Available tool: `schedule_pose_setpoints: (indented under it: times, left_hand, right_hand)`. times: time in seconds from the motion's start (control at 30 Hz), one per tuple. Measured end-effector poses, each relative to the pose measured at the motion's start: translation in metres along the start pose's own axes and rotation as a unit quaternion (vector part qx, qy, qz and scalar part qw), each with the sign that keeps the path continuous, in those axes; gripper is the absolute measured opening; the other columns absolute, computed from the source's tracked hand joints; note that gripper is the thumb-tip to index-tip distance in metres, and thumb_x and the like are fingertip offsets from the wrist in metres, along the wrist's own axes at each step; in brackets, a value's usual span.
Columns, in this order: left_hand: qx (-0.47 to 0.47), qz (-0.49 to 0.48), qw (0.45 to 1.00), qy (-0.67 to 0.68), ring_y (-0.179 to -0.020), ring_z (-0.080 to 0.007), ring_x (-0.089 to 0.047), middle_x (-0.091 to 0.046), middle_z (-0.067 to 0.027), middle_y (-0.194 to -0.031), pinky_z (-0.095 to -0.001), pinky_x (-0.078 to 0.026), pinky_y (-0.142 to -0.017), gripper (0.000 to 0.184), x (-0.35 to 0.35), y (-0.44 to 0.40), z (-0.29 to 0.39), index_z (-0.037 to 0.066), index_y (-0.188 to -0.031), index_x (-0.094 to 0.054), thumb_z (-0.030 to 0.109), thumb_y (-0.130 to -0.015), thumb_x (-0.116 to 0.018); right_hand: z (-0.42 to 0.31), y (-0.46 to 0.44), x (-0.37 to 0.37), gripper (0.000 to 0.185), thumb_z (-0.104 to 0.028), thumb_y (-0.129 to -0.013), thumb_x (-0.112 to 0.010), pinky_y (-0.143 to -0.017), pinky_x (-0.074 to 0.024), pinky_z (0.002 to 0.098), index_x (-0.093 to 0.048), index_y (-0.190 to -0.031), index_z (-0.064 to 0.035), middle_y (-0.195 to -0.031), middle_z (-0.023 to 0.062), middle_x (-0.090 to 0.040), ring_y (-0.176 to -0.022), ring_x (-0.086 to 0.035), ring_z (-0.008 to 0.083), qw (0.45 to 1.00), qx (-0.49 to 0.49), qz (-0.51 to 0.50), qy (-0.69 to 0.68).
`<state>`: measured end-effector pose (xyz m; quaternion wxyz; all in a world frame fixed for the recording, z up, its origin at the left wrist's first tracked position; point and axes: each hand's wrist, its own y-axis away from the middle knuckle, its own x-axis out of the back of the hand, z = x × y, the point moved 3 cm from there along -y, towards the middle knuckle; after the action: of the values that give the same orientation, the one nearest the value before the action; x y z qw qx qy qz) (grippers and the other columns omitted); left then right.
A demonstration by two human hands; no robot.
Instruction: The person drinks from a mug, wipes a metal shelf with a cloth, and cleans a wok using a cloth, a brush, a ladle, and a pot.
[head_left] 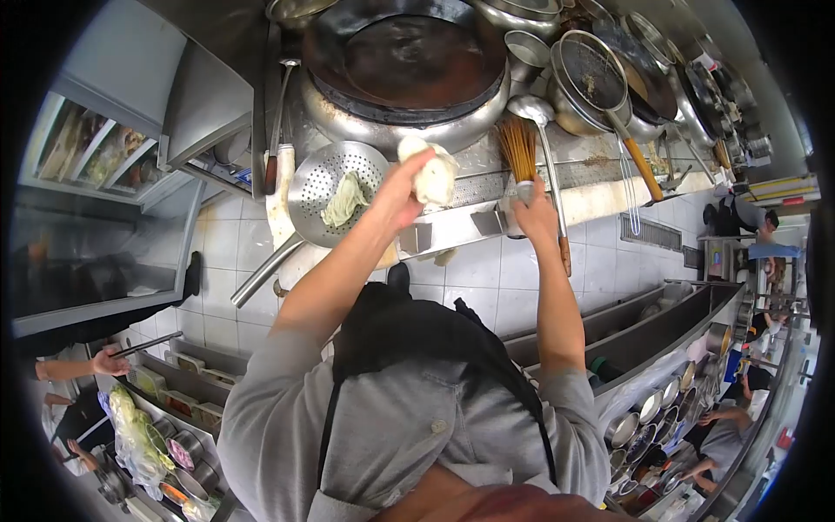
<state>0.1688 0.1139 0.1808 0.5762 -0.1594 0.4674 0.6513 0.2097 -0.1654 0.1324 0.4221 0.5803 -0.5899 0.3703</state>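
Note:
My left hand (402,198) is closed on a bunched white cloth (435,178), held up in front of the large dark wok (317,65). Just left of it lies a perforated strainer (304,196), its metal handle pointing toward me, with a crumpled pale-green cloth (345,200) in it. My right hand (536,211) is at the lower end of a bamboo wok brush (517,146), fingers wrapped round it, bristles pointing away from me. Alongside that hand lies a long-handled ladle (531,110).
A wire-mesh skimmer (592,71) with a wooden handle rests on a pot at right, near a whisk (628,187). Behind me stand steel counters with several bowls (624,428). Another person's hand (110,360) shows at left, by an open glass door (104,252).

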Motion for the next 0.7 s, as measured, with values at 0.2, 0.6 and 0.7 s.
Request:
schedule_pose_setpoints:
  times: [0.2,0.6,0.7]
  left_hand:
    - [-0.073,0.087,0.993,-0.031,-0.101,-0.0251,-0.061,-0.064,-0.0066,-0.112,-0.0432,-0.050,-0.078,0.053,-0.029,-0.046,0.048,0.016,-0.118,-0.056,0.061,-0.096,-0.037]
    - [-0.153,0.294,0.943,0.023,-0.078,-0.0232,-0.067,-0.067,-0.0051,-0.094,-0.0465,-0.055,-0.066,0.021,-0.018,-0.134,0.037,0.011,-0.108,-0.055,0.020,-0.090,-0.059]
    - [-0.201,0.304,0.931,-0.001,-0.081,-0.0224,-0.068,-0.067,-0.0067,-0.094,-0.0464,-0.055,-0.062,0.024,-0.021,-0.116,0.047,0.010,-0.111,-0.053,0.019,-0.090,-0.060]
  right_hand:
    - [0.016,0.049,0.018,0.066,-0.022,-0.074,-0.065,-0.078,-0.0503,0.0492,-0.045,-0.136,-0.0134,-0.095,0.0267,-0.066,-0.088,-0.063,0.0442,0.993,0.065,-0.031,-0.089]
    - [0.069,0.069,0.017,0.064,-0.015,-0.070,-0.069,-0.072,-0.0509,0.0326,-0.053,-0.132,-0.0065,-0.094,0.0158,-0.067,-0.077,-0.064,0.0230,0.950,0.070,0.012,-0.303]
    - [0.090,0.080,0.013,0.065,-0.005,-0.071,-0.070,-0.072,-0.0497,0.0281,-0.051,-0.133,-0.0009,-0.104,0.0114,-0.065,-0.083,-0.062,0.0161,0.888,0.076,0.008,-0.453]
